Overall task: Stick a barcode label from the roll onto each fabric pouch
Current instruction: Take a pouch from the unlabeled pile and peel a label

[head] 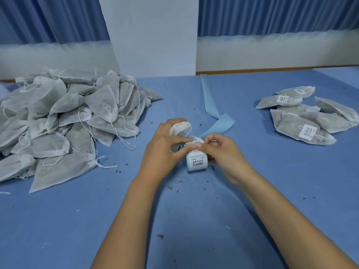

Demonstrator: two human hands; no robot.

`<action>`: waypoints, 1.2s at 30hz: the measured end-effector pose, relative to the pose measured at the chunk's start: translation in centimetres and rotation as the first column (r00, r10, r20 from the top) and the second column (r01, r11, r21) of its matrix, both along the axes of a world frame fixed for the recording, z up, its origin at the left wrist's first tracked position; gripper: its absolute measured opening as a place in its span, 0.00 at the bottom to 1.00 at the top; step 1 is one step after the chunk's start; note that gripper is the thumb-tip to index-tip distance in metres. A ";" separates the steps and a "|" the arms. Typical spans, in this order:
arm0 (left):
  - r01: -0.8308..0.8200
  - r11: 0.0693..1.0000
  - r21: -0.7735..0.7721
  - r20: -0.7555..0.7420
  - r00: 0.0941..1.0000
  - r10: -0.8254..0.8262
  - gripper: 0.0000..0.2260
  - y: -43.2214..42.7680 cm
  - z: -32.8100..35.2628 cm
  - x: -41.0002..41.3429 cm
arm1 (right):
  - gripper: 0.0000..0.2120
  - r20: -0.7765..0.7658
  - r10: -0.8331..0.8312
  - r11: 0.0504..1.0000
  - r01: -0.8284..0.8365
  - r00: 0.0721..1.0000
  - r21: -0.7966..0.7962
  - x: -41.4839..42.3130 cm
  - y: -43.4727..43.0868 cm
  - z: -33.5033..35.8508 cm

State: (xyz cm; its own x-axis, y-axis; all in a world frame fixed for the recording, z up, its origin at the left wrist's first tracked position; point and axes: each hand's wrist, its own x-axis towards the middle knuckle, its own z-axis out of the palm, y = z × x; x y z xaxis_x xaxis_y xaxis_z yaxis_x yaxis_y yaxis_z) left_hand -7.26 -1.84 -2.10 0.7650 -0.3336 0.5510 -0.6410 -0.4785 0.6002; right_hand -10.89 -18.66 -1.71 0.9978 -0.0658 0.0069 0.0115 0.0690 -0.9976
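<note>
Centrally, at the blue table (pixel 174 220), the right hand (pixel 223 152) grips a label roll (pixel 197 162), its thumb pinching the top label, while the left hand (pixel 165 150) clutches a fabric pouch (pixel 180 128), forefinger stretched onto the roll. Beyond, a blue backing strip (pixel 219 125) trails away. A heap of unlabelled pouches (pixel 68 117) lies far left, and labelled pouches (pixel 307 121) lie far right.

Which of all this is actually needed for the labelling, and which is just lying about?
In the job: roll, pinched by right hand; pouch in left hand; pile at left, no labels showing; labelled pouches.
Lying about: backing strip; crumbs; curtain.
</note>
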 end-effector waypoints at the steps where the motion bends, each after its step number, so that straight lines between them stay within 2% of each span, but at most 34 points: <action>1: 0.004 1.000 -0.024 -0.012 1.000 -0.004 0.12 0.0 0.0 -0.1 | 0.11 0.008 0.002 1.000 -0.002 1.000 -0.008 0.0 0.0 0.0; 4: 0.010 0.993 -0.121 -0.098 0.995 -0.022 0.05 -0.1 -0.2 -0.3 | 0.10 0.017 0.032 0.998 -0.031 0.999 -0.057 0.0 0.0 0.1; 6: -0.028 0.975 -0.221 -0.175 0.985 -0.011 0.08 -0.5 -0.1 -0.6 | 0.12 0.017 0.037 0.993 -0.035 0.999 -0.114 0.1 -0.1 0.0; 8: -0.129 0.918 -0.374 -0.228 0.973 0.043 0.12 -0.9 0.3 -0.8 | 0.16 0.005 0.044 0.988 -0.042 0.999 -0.147 0.1 -0.2 0.0; 11: -0.368 0.690 -0.624 -0.329 0.924 0.195 0.13 -0.2 1.2 -0.7 | 0.18 -0.026 0.043 0.986 -0.047 0.999 -0.160 0.1 -0.5 -0.2; 13: -0.413 0.542 -0.732 -0.365 0.909 0.200 0.09 0.5 1.6 -0.6 | 0.19 -0.029 -0.012 0.985 0.007 1.000 -0.175 0.2 -0.7 -0.3; 14: -0.409 0.514 -0.754 -0.363 0.911 0.193 0.07 0.7 1.8 -0.7 | 0.18 -0.017 -0.048 0.979 0.043 0.999 -0.201 0.4 -0.8 -0.4; 19: -0.318 0.624 -0.714 -0.273 0.947 0.170 0.07 -0.3 2.1 -1.9 | 0.18 0.120 -0.157 0.907 0.191 0.980 -0.376 0.8 -0.5 -0.5; 21: -0.319 0.630 -0.708 -0.271 0.947 0.175 0.08 -0.4 2.2 -2.0 | 0.17 0.146 -0.156 0.887 0.203 0.977 -0.415 1.0 -0.4 -0.6; 24: -0.332 0.615 -0.716 -0.282 0.942 0.181 0.08 -0.2 2.4 -2.1 | 0.17 0.135 -0.180 0.873 0.221 0.974 -0.435 1.0 -0.3 -0.3; 26: -0.313 0.637 -0.705 -0.252 0.949 0.188 0.07 -0.1 2.3 -2.2 | 0.16 0.230 -0.221 0.874 0.297 0.948 -0.384 0.6 -0.4 0.4; 28: -0.255 0.735 -0.628 -0.145 0.967 0.212 0.06 -0.2 2.0 -2.2 | 0.16 0.343 -0.185 0.921 0.285 0.921 -0.267 -0.2 -0.4 1.2; 30: -0.155 0.838 -0.524 0.053 0.976 0.213 0.06 -0.3 1.8 -2.3 | 0.16 0.384 -0.080 0.981 0.141 0.920 -0.135 -0.9 0.1 1.9; 33: -0.039 0.933 -0.359 0.310 0.938 0.158 0.07 -0.3 1.3 -2.2 | 0.17 0.339 0.000 0.999 0.015 0.941 -0.040 -1.4 0.8 2.4; 36: -0.017 0.974 -0.224 0.431 0.895 0.115 0.06 0.0 1.2 -2.0 | 0.15 0.289 -0.028 1.000 0.027 0.957 0.008 -1.2 0.7 2.6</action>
State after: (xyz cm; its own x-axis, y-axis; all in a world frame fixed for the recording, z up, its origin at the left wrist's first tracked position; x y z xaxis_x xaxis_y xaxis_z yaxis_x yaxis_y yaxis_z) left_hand -9.24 -1.83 -0.95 0.4444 -0.1309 0.8862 -0.8331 -0.4240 0.3551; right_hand -12.10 -17.96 0.91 0.9511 -0.0940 0.2943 0.3011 0.0688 -0.9511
